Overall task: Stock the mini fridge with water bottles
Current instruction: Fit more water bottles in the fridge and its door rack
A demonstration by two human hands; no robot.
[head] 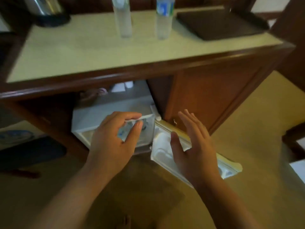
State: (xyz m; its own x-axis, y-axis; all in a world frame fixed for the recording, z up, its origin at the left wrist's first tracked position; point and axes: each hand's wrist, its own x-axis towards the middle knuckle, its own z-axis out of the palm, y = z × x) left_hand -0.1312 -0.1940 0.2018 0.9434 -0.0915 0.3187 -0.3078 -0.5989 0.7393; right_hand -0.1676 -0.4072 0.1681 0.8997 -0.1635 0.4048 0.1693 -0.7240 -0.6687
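Both hands reach down toward the mini fridge (92,118) set under the counter (99,52). The left hand (113,139) is curled around a water bottle (130,129), holding it at the fridge mouth just under the top front edge. The right hand (193,146) is spread and grasping nothing, its thumb near the inner lining of the fridge door (165,154), which is swung out toward the camera and to the right. The door edge and the wooden cabinet door (214,96) behind it close off the right side; the cabinet frame hems in the left. The opening between them is narrow, and the left hand fills most of it.

On the counter above stand two more bottles, a clear one (123,17) and a labelled one (164,17), apart from each other. A dark flat folder (219,25) lies to their right and a kettle (49,10) sits at the far left corner. The floor in front is bare carpet (247,187), with a dark object (31,152) lying at the left.
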